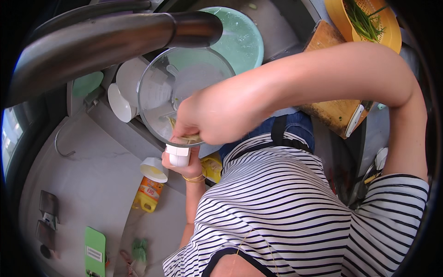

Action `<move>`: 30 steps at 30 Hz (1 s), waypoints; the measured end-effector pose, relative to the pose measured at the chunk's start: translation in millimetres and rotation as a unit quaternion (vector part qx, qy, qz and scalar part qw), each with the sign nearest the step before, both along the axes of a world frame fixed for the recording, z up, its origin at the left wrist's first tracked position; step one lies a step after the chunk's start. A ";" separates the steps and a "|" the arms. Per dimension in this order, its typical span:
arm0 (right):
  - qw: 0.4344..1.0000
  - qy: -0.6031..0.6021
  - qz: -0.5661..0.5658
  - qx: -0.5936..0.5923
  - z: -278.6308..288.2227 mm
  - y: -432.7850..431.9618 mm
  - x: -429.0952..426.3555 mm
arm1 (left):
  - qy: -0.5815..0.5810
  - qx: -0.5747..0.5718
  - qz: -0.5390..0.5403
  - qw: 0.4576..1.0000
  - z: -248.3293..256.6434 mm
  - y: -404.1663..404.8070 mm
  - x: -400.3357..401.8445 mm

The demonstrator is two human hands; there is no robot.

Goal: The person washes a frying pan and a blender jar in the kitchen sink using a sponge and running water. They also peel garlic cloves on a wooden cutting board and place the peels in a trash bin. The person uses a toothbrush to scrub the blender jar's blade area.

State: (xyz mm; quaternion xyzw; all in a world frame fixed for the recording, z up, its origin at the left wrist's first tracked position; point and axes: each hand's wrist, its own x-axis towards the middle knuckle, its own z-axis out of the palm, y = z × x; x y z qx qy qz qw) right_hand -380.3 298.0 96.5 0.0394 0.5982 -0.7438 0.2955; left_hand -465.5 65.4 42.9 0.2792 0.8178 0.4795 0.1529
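My left hand [183, 168] is closed around the white handle [179, 155] of a clear round vessel [145, 65], tilted so that I look into it through its wide rim. Fine measuring marks show faintly on the clear wall. My right hand [207, 121] reaches across at the vessel's near rim, with the fingers bent around pale yellow food shreds [190, 137]. Some shreds hang inside the wall, and a small green fleck clings there. The right fingertips are partly hidden behind the hand itself.
A dark metal faucet [138, 31] arches over a green basin [238, 38] in the sink. White bowls [119, 104] stand left. A wooden cutting board [328, 110] with a white-handled knife [354, 120] lies right, below a yellow colander [391, 31] of green leaves. A yellow bottle [149, 194] is lower left.
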 end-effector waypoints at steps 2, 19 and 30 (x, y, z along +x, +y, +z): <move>0.996 0.069 0.028 0.040 1.5 7.9 13.1 | 0.038 -0.003 -0.044 0.998 -2.3 -10.0 -5.2; 0.813 0.195 0.298 0.460 -47.5 3.4 -11.3 | 0.024 -0.116 -0.139 0.983 59.1 45.8 -2.0; 0.953 0.069 -0.262 0.133 -88.1 49.7 74.4 | -0.033 -0.320 -0.234 0.918 107.2 87.9 -12.6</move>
